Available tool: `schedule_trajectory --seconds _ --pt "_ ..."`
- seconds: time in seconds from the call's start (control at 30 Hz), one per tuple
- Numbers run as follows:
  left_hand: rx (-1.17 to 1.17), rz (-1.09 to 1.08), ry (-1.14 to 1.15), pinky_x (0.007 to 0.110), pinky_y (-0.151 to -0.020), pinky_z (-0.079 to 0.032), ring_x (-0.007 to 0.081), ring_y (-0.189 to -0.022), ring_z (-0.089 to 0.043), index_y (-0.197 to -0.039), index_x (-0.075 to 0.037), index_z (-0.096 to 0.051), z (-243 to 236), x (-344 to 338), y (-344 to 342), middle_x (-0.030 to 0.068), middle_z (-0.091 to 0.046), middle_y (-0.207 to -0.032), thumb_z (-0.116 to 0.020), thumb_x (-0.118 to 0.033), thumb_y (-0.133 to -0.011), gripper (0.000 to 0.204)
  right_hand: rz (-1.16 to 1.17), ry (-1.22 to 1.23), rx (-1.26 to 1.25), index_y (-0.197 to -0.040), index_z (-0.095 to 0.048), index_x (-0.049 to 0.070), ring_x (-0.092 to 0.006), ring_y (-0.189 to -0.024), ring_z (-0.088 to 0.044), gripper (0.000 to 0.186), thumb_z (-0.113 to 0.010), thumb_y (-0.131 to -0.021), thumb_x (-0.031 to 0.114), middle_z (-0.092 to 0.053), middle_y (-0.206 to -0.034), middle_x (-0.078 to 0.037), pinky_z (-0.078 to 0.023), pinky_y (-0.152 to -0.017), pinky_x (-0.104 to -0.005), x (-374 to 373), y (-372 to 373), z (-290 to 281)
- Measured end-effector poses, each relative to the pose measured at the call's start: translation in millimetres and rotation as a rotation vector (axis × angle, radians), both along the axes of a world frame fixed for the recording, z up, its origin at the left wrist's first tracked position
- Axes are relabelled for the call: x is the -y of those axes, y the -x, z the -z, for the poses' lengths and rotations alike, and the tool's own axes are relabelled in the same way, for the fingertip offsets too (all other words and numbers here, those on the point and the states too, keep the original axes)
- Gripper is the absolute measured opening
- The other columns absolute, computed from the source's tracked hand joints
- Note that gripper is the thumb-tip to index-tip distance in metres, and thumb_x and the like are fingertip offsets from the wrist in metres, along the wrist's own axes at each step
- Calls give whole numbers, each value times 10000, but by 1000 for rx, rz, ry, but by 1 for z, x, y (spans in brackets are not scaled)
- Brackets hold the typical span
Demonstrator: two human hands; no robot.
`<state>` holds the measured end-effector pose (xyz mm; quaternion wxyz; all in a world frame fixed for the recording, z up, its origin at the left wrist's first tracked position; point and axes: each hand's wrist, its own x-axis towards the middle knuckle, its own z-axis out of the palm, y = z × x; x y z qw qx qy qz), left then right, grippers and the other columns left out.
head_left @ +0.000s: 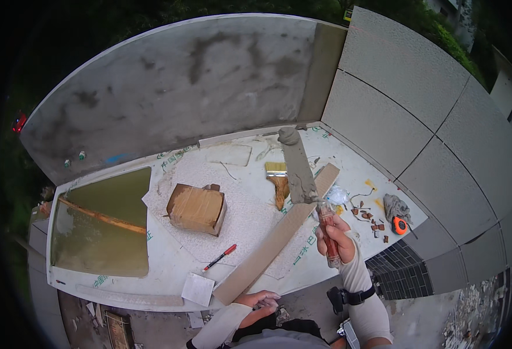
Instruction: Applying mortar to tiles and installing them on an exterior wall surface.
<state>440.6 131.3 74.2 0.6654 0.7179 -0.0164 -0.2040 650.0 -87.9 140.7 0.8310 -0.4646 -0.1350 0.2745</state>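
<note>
Grey trowel point(298, 168): blade ahead of the right grip point(342, 237), above the bench point(166, 264).
Right grip: wrapped around the red handle point(328, 224).
Left grip point(259, 301): near the tile strip point(262, 253); whether pinching, cannot tell.

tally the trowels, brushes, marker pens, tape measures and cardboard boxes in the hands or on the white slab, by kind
Trowel: 1, in the right hand
Wooden-handled brush: 1
Red and black marker pen: 1
Orange and black tape measure: 1
Cardboard box: 1
Total: 5
</note>
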Motion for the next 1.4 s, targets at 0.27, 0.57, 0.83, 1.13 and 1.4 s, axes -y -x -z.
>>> schedule_trajectory --seconds 0.27,0.57,0.83,1.13,1.4 --pt "53 499 -189 347 -897 -480 230 -1024 -630 -1265 -86 -524 25 98 28 152 -653 -1109 -578 -343 -928 428 450 112 -147 -1222 -446 -12 -189 -503 -564 532 -693 -807 211 -591 -783 -143 -465 -459 -287 205 277 45" --pt "-10 1137 -420 350 -870 -481 224 -969 -628 -1257 -76 -525 117 276 141 135 -653 -1073 -597 -317 -929 414 1069 0 -312 -1207 -481 -12 -183 -499 -571 456 -662 -820 150 -597 -750 -115 -458 -447 -286 270 620 136" --pt "-235 1477 -653 281 -804 -462 131 -841 -585 -1213 -12 -546 178 365 221 55 -639 -935 -617 -193 -902 367 1553 16 -762 -1290 -447 27 -96 -587 -529 478 -625 -881 199 -582 -787 -16 -414 -500 -249 194 866 243" --pt "-138 1616 -809 271 -773 -483 132 -813 -615 -1152 -6 -549 237 370 248 79 -658 -900 -624 -181 -904 312 2444 -287 -1238 -1318 -416 71 -179 -587 -567 493 -538 -851 169 -590 -781 -89 -463 -539 -285 71 985 457" --pt "-38 1498 -979 273 -732 -485 138 -776 -609 -1106 0 -566 255 325 211 68 -655 -841 -640 -168 -882 290 1639 1148 -2219 -1081 -569 74 -214 -572 -564 260 -490 -950 284 -593 -688 -93 -426 -497 -344 23 1096 653"
